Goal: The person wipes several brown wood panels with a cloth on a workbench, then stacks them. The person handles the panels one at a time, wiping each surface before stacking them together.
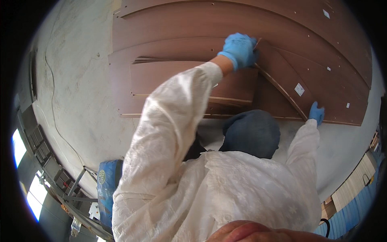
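Observation:
A brown wooden panel (287,71) with a white label (299,89) lies slanted over other boards, its pale raw edge facing me. My left hand (240,50), in a blue glove, is closed around the far left corner of that panel. Farther right and nearer to me, my right hand (317,113), gloved in blue too, grips the panel near its close end; part of its fingers is hidden. Left of the slanted panel, a smaller stack of brown boards (173,78) lies with its layered edges showing.
Large brown boards (169,28) with small holes and white stickers spread under and beyond the panel. A grey concrete floor (76,72) with a thin cable (53,92) stretches along the left. A blue wrapped bundle (107,189) stands at lower left. Blue-edged stacked material (348,213) sits at lower right.

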Demonstrator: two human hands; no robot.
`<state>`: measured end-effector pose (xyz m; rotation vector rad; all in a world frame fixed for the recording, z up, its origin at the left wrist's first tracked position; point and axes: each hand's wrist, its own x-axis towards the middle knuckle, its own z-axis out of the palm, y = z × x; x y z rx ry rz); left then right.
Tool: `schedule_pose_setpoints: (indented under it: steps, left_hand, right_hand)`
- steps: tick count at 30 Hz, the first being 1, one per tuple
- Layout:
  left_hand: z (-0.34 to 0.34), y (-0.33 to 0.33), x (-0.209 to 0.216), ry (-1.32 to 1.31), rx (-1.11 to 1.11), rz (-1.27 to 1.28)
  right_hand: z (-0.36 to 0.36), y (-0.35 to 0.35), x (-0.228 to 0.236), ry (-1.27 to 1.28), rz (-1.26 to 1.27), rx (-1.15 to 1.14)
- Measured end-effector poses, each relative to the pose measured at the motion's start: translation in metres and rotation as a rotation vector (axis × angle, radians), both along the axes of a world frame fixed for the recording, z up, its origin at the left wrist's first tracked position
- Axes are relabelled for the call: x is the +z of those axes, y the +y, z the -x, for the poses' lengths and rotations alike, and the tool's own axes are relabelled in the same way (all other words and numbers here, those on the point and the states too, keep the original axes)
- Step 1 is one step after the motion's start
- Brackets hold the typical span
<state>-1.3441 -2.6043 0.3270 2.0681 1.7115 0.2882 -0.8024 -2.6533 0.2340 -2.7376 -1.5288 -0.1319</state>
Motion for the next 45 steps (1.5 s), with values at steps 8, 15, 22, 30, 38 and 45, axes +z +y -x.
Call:
schedule_pose_setpoints:
  steps: [8,15,22,30,38,45]
  left_hand:
    - [0.233,-0.156,0.018,0.286,0.643,-0.185]
    - [0.26,-0.293,-0.02,-0.133,1.109,-0.102]
    - [0.251,-0.288,-0.023,-0.162,1.13,-0.264]
    - [0.254,-0.263,0.022,-0.15,0.987,-0.474]
    - [0.358,-0.173,0.02,0.007,0.994,-0.415]
    - [0.451,-0.118,-0.011,0.018,1.064,-0.149]
  right_hand:
    - [0.281,-0.028,0.078,0.811,0.049,0.875]
    - [0.335,-0.055,0.079,0.87,0.384,0.805]
    - [0.356,-0.063,0.093,0.782,0.361,0.82]
    - [0.357,-0.026,0.138,0.752,0.221,1.023]
    - [0.455,0.074,0.118,0.787,0.139,0.963]
    - [0.541,0.119,0.047,0.658,0.132,0.964]
